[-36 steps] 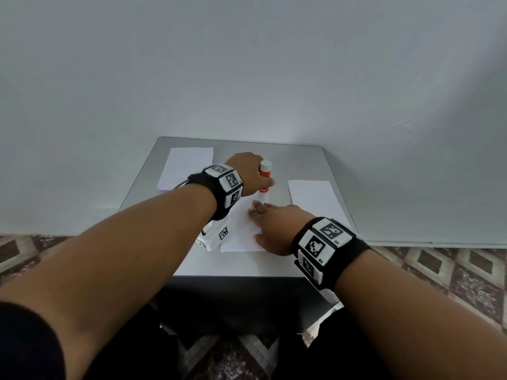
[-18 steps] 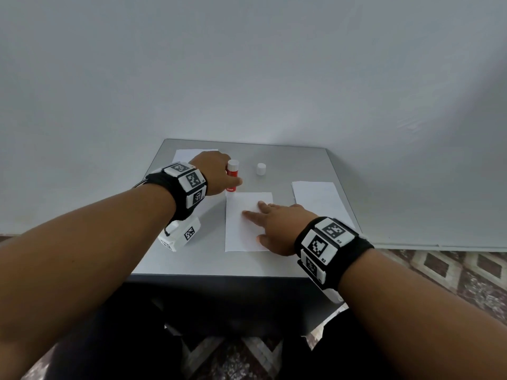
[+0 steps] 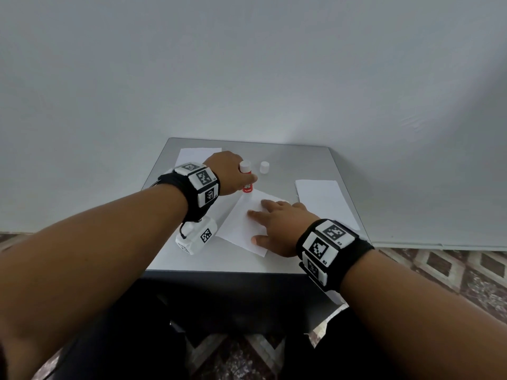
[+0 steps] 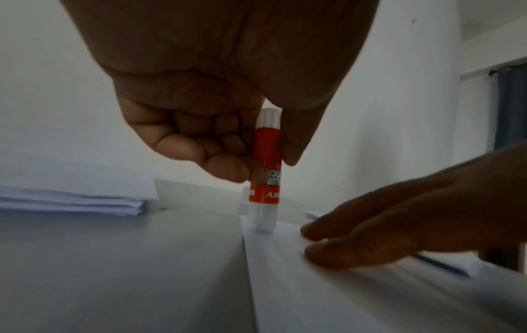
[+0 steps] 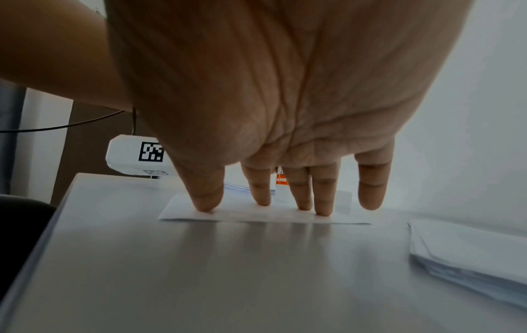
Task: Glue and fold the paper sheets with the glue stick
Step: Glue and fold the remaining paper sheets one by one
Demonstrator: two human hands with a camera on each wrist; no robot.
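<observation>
My left hand (image 3: 233, 174) grips a red-and-white glue stick (image 3: 246, 179) upside down, its tip on the far left corner of a white paper sheet (image 3: 241, 223) lying skewed in the middle of the grey table (image 3: 296, 160). In the left wrist view the glue stick (image 4: 265, 171) stands upright between thumb and curled fingers. My right hand (image 3: 277, 223) lies flat on the sheet with straight, spread fingers. In the right wrist view its fingertips (image 5: 322, 209) press the paper sheet (image 5: 256, 216). The glue's white cap (image 3: 264, 167) stands behind the sheet.
A stack of white sheets (image 3: 197, 156) lies at the table's far left and another stack (image 3: 323, 198) on the right. The wall stands right behind the table. Patterned floor shows on both sides.
The sheet has turned from straight to skewed under my right hand. My left hand, after swinging left from the sheet's far right part, now has the glue tip on the far left corner.
</observation>
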